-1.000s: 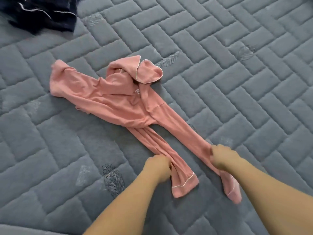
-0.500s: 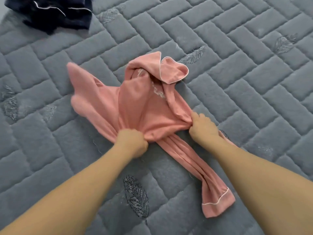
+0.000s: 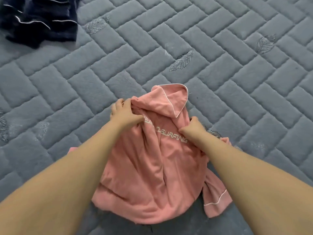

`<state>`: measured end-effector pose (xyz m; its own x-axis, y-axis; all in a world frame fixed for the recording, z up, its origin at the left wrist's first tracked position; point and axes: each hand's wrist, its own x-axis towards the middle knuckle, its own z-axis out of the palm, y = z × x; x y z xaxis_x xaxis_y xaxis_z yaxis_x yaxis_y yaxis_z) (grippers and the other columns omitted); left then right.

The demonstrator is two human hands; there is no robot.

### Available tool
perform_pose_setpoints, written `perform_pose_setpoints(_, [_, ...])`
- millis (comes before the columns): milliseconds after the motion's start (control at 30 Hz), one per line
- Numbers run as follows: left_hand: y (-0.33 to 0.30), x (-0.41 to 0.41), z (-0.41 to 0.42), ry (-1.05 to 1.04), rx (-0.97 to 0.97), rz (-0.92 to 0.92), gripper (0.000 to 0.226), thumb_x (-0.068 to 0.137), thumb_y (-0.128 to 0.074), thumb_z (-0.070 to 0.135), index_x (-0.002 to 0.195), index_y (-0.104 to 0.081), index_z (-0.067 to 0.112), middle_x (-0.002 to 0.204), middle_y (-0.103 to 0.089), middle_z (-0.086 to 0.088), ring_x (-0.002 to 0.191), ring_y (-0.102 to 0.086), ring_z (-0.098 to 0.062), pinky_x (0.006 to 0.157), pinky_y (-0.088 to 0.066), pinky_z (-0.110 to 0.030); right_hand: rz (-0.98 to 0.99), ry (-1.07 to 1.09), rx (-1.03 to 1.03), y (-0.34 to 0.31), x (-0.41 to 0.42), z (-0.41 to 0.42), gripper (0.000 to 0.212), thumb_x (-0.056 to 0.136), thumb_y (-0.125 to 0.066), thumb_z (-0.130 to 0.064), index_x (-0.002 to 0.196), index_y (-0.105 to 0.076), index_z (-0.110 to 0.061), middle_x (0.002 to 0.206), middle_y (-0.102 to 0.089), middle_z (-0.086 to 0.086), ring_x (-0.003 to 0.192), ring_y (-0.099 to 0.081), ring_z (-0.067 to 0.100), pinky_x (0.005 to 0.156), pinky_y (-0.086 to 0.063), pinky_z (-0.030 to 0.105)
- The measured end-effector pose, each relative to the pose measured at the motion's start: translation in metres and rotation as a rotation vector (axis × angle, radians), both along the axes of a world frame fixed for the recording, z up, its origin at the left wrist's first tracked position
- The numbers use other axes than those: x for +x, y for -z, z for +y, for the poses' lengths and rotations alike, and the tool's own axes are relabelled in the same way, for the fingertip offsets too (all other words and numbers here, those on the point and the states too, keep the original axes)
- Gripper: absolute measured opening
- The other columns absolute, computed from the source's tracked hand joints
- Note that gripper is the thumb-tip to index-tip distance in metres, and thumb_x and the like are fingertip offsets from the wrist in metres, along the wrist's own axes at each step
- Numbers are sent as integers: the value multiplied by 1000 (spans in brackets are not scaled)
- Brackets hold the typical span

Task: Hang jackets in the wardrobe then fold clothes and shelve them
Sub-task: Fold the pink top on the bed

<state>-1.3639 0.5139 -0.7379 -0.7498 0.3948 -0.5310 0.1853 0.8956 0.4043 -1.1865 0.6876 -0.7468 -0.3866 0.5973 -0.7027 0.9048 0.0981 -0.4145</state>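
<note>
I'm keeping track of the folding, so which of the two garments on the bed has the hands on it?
The pink hooded top, gripped by the left hand and right hand. The dark navy garment lies untouched at the far left corner.

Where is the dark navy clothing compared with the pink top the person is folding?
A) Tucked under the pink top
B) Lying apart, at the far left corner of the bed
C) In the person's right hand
B: the dark navy clothing lies alone on the grey quilted bed, well clear of the pink top that both hands grip.
</note>
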Motion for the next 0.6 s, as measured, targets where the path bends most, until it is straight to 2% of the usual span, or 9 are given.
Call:
perform_pose_setpoints(100, [6,-3,11,-69,229,-193,59,58,-67,42,113,-57,21,113,-65,-6,111,-60,-31,97,-49,-44,235,253,-135,5,-3,-9,18,82,-57,-4,99,-60,-10,88,-63,7,81,-60,25,61,-49,20])
perform_pose_setpoints(200, [-7,12,12,91,346,-209,32,60,-58,41,80,-59,17,66,-63,10,71,-62,-28,67,-53,-37,471,398,-266,-15,2,-8,32,84,-49,2,96,-67,-22,84,-73,3,74,-67,23,63,-53,29])
perform_pose_setpoints(233, [-14,20,7,120,388,-125,26,63,-57,40,75,-57,17,61,-59,11,68,-59,-27,64,-49,-37,533,463,-313,-27,6,-6,39,85,-44,3,99,-67,-24,79,-72,5,62,-65,26,52,-49,33])
perform_pose_setpoints(300, [-36,34,-8,2,495,59,17,68,-58,31,72,-51,17,59,-56,10,62,-54,-18,60,-44,-36,637,615,-361,-55,16,4,45,85,-34,8,100,-66,-19,65,-64,8,39,-48,22,36,-29,26])
perform_pose_setpoints(333, [-47,35,-20,-83,552,84,17,68,-60,28,73,-49,16,58,-53,11,57,-49,-13,58,-43,-34,680,675,-361,-71,22,9,47,83,-31,11,99,-65,-17,65,-64,7,40,-49,20,36,-30,24])
perform_pose_setpoints(433, [-89,26,-61,-209,477,-255,36,61,-67,47,87,-61,23,70,-66,14,62,-58,-6,62,-49,-28,734,694,-406,-119,39,20,46,82,-32,7,101,-69,-15,87,-70,10,70,-63,24,56,-51,28])
perform_pose_setpoints(500, [-109,30,-80,-131,265,-615,49,64,-72,58,98,-74,23,91,-75,2,81,-70,-15,78,-55,-34,609,617,-497,-143,51,17,32,88,-44,-13,93,-74,-21,78,-72,5,59,-64,22,47,-49,26])
perform_pose_setpoints(533, [-111,34,-87,-85,212,-685,38,72,-72,55,97,-77,26,92,-76,1,81,-70,-16,79,-55,-33,503,553,-480,-149,54,14,24,88,-51,-22,90,-75,-23,69,-69,3,47,-60,21,40,-42,23])
perform_pose_setpoints(600, [-112,40,-93,-117,233,-604,14,91,-64,33,97,-77,29,88,-73,1,73,-63,-12,68,-50,-29,369,395,-316,-147,58,8,19,89,-55,-19,96,-73,-20,60,-64,3,36,-48,22,37,-31,19])
